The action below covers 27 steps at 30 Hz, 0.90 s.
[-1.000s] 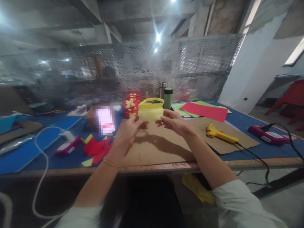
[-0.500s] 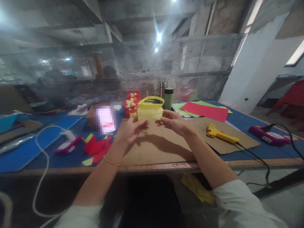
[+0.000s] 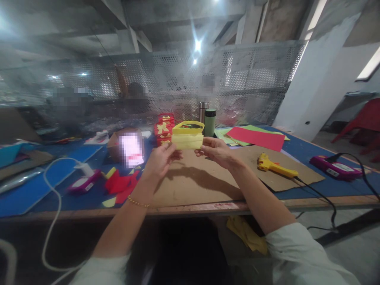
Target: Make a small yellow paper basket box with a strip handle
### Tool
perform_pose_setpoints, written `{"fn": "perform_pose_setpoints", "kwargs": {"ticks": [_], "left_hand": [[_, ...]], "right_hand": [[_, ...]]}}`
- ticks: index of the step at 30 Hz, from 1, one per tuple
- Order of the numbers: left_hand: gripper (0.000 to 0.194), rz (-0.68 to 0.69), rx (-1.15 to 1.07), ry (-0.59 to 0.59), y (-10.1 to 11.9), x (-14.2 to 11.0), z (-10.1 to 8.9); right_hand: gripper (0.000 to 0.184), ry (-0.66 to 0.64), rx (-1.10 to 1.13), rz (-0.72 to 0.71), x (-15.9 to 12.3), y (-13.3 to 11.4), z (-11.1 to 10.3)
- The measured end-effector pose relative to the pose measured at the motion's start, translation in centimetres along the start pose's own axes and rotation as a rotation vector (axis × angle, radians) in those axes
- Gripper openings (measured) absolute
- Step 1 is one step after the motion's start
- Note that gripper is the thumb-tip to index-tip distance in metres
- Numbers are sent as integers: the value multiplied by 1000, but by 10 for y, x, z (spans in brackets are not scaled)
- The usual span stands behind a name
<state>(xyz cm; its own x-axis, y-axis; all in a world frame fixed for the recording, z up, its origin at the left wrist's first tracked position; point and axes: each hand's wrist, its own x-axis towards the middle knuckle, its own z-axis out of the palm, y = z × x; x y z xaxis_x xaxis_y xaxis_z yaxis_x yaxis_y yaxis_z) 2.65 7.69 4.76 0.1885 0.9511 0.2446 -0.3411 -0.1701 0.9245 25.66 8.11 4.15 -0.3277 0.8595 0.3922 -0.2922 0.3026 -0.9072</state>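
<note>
A small yellow paper handbag [image 3: 187, 141] with an arched strip handle is held up above a brown cardboard sheet [image 3: 190, 186]. My left hand [image 3: 164, 157] is closed on its left end, thumb toward me. At the opposite end, my right hand [image 3: 217, 151] pinches the lower corner between thumb and fingers. The bag's shadow and those of my hands fall on the cardboard. Behind it, to the left, stand red paper bags [image 3: 164, 128] with yellow bows, partly covered by the yellow one.
A yellow glue gun [image 3: 276, 166] lies on the cardboard at right, its cord running to a purple power box [image 3: 335, 168]. Red paper scraps [image 3: 121, 184] lie at left beside another purple box [image 3: 84, 182]. A green bottle [image 3: 210, 123] and red sheet [image 3: 257, 138] are at the back.
My left hand has shifted slightly, its thumb now higher on the bag's left end. The bag and my right hand stay nearly where they were.
</note>
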Motion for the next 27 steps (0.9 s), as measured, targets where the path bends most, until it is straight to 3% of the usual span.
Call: {"fn": "perform_pose_setpoints", "kwargs": {"ticks": [8, 12, 16, 27], "left_hand": [[20, -46, -61, 27, 1, 0, 0], [13, -72, -143, 122, 2, 3, 1], [17, -116, -184, 169, 2, 4, 2], [17, -78, -110, 95, -4, 4, -1]], "right_hand": [[49, 17, -47, -28, 1, 3, -3], [48, 174, -170, -41, 3, 3, -5], [40, 311, -391, -164, 4, 5, -1], [46, 241, -479, -230, 2, 6, 4]]}}
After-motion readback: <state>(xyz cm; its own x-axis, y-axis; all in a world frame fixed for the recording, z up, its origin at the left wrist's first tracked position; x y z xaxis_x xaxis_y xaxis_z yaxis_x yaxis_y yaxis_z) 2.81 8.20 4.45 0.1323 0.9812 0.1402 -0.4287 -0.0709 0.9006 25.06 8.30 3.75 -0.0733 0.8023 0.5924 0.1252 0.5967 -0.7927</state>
